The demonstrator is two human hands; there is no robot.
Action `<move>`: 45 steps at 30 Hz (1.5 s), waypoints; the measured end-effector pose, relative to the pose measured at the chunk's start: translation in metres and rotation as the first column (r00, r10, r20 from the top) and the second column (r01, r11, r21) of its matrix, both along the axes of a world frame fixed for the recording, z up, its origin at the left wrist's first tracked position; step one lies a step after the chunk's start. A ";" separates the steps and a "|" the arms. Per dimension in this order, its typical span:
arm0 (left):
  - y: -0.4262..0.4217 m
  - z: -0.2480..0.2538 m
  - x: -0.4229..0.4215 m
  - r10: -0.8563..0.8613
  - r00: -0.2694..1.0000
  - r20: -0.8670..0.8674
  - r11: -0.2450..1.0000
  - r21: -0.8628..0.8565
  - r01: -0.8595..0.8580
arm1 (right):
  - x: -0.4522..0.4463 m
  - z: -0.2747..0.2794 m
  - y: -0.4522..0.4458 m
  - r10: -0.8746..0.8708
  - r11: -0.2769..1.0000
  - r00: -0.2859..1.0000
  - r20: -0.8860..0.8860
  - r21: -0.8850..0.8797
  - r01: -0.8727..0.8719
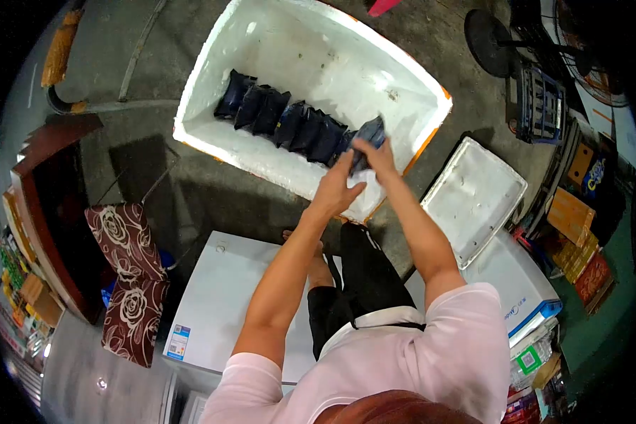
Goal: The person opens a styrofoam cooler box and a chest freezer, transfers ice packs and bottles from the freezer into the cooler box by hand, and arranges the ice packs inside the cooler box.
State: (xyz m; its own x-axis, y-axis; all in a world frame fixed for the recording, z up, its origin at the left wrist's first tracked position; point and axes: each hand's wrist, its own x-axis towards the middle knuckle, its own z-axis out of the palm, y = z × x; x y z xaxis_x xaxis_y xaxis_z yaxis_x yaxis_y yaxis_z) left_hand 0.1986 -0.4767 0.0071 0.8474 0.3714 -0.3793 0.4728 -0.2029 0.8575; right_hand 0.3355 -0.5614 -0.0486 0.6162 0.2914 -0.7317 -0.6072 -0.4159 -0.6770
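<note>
A dark, glossy, pillow-shaped packet (pixel 372 131) is pointing away just beyond both hands, inside the white foam box (pixel 364 56), its long axis slanting up to the right. The right hand (pixel 381 160) is lying nearer, fingers curling about its edge; the left hand (pixel 332 187) is resting by its lower end, thumb spread — grip, cannot tell. Crinkled dark pouches (pixel 307 131) are forming a row leftward — smooth, scuffed walls are surrounding them.

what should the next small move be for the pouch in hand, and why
Probably ease the dark pouch down beside the other pouches: the right hand holds it by the right end of their row in the white foam box.
</note>
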 end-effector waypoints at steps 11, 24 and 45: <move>0.021 0.074 -0.204 0.637 0.625 -0.450 0.661 -0.097 -0.744 | 0.090 -0.158 0.014 0.333 0.705 0.940 0.080 -0.683 -0.192; -0.043 0.092 -0.302 0.630 0.374 -0.680 0.444 -0.078 -0.892 | 0.081 -0.209 -0.013 0.992 0.121 0.123 0.034 -0.574 -0.810; -0.106 0.173 -0.380 0.772 0.238 -0.589 0.427 0.204 -0.881 | 0.030 -0.148 0.027 0.960 0.275 0.207 0.190 -0.485 -0.830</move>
